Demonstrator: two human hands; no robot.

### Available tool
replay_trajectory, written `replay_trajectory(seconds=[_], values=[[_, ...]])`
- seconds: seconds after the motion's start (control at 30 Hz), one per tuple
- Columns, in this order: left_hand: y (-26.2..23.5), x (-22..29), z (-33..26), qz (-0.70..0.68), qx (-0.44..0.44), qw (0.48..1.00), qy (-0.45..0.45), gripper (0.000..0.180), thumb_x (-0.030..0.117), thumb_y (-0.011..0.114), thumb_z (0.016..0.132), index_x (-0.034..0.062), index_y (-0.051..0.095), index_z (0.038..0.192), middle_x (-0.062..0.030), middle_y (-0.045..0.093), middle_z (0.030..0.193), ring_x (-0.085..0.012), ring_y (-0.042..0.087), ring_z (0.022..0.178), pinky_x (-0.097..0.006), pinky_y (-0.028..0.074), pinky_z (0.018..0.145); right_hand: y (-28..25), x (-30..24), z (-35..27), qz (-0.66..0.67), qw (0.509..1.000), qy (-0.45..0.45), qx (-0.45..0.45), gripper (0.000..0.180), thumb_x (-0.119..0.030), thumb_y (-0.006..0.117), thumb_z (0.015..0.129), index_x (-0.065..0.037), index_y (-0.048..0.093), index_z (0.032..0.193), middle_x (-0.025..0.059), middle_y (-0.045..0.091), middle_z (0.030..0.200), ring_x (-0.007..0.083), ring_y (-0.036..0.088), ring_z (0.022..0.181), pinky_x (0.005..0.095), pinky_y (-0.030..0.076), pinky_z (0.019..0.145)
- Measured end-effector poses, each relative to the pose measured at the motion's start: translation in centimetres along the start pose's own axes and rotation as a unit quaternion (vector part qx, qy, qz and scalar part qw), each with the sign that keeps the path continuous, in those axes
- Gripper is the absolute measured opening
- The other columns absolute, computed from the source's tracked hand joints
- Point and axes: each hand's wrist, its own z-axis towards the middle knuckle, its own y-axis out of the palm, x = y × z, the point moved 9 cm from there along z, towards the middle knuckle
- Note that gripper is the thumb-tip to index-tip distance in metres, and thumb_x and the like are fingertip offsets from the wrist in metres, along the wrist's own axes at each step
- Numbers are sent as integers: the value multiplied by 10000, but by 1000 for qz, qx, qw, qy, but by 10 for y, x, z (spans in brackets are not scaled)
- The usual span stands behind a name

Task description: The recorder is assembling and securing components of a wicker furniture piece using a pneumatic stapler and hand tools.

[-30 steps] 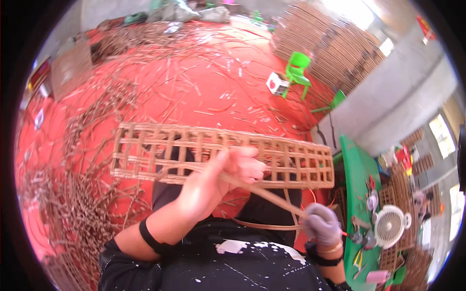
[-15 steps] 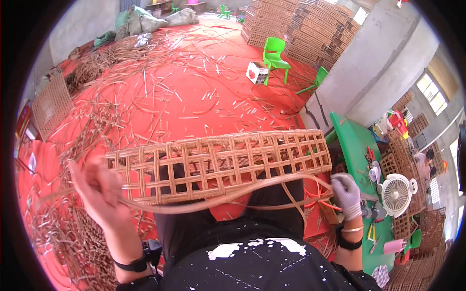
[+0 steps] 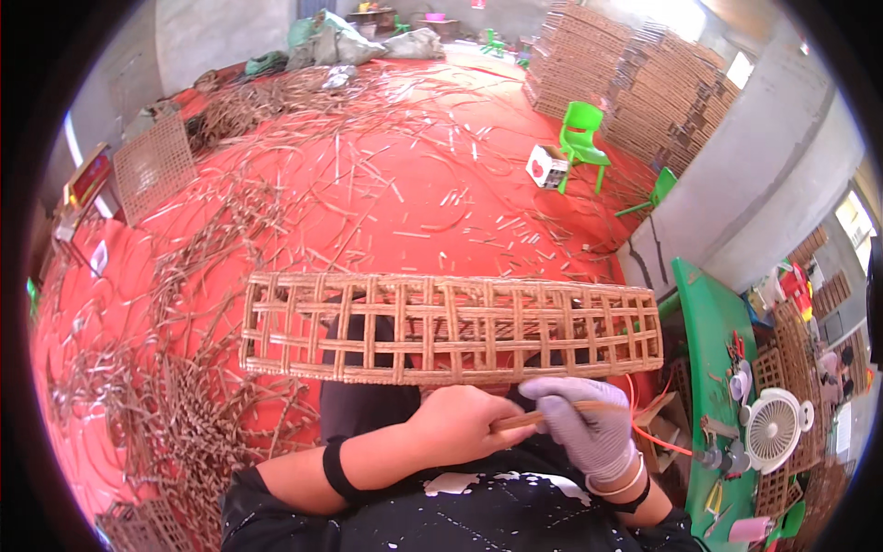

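A long woven rattan basket frame [image 3: 441, 354] with an open lattice lies across my lap. Just below its near edge, my bare left hand [image 3: 460, 423] is closed on a brown rattan strip [image 3: 520, 421]. My right hand [image 3: 584, 428], in a pale knitted glove, grips the same strip close beside the left, its fingers folded round it. The strip runs between the two hands, and its far end is blurred past the glove. Neither hand touches the lattice as far as I can see.
On my right stands a green table [image 3: 713, 368] with a white fan [image 3: 773, 430] and hand tools. Rattan scraps [image 3: 207, 423] litter the red floor to the left. Farther off are a green chair [image 3: 582, 138], a printed box [image 3: 547, 167] and stacked woven panels [image 3: 635, 78].
Both hands have come together from far apart at the basket's ends. The strip stretched between them is now gathered in front of me. The view has shifted left.
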Motion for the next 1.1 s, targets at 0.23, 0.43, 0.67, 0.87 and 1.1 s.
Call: replay_trajectory(seconds=[0.23,0.43,0.67,0.87,1.1], values=[[-30,32,-25,-284,34,919,271,500,159,578,905,9,394,1344,-141,474,1308,-246,495,1162,-342,408,959,60,53,-44,98,927,74,-355,277,-217,471,958,-13,652,905,81,639,730,203,617,644,304,484,594],[-31,33,-29,-298,2,930,217,228,53,518,917,12,603,1124,-99,634,1051,-197,606,974,-311,476,851,63,63,-31,22,935,57,-351,195,-203,610,883,-35,653,970,93,654,775,217,633,691,305,503,667],[-48,-66,-82,-400,103,909,-58,264,151,475,963,-61,632,958,-99,654,759,-150,637,755,-266,498,710,36,135,-59,200,903,327,-195,339,-224,565,922,12,562,1166,77,657,921,124,599,820,265,488,770],[29,-153,-121,-245,124,934,-230,281,226,521,939,-1,684,903,-64,666,758,-128,620,699,-260,489,654,23,172,-75,249,936,233,-87,519,-300,544,931,-58,388,1363,122,514,1261,166,588,978,284,497,811],[31,-197,-108,-291,197,908,-226,321,269,523,955,28,616,1145,-20,581,715,-85,485,596,-217,394,535,50,200,-36,533,777,325,80,478,-486,583,871,-117,570,1174,46,645,900,143,616,733,278,497,647]])
